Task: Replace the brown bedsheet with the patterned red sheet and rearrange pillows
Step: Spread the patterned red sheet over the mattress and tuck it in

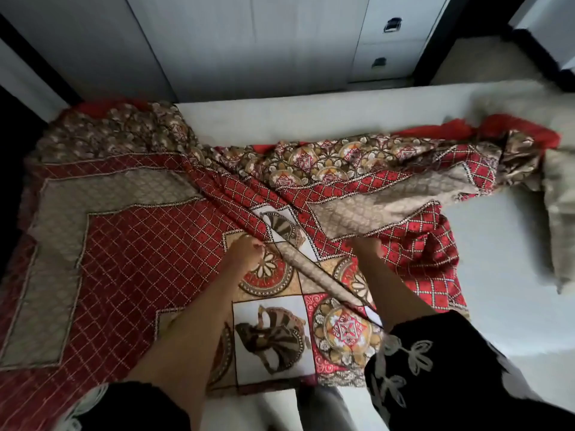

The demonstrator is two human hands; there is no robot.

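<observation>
Your left hand (249, 248) and right hand (368, 247) grip bunched folds of the soft, light patterned red sheet (130, 244) mid-frame; take its edges instead.

Both arms reach forward, bare forearms, black embroidered sleeves at the elbows; left hand (247, 248) has fingers curled in, pinching; right hand (368, 245) looks curled too, blurry.

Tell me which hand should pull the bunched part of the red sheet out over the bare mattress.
Probably the right hand. It grips the patterned red sheet next to the bunched folds, with the bare mattress on its side. The left hand holds the sheet nearer the part already spread flat.
</observation>
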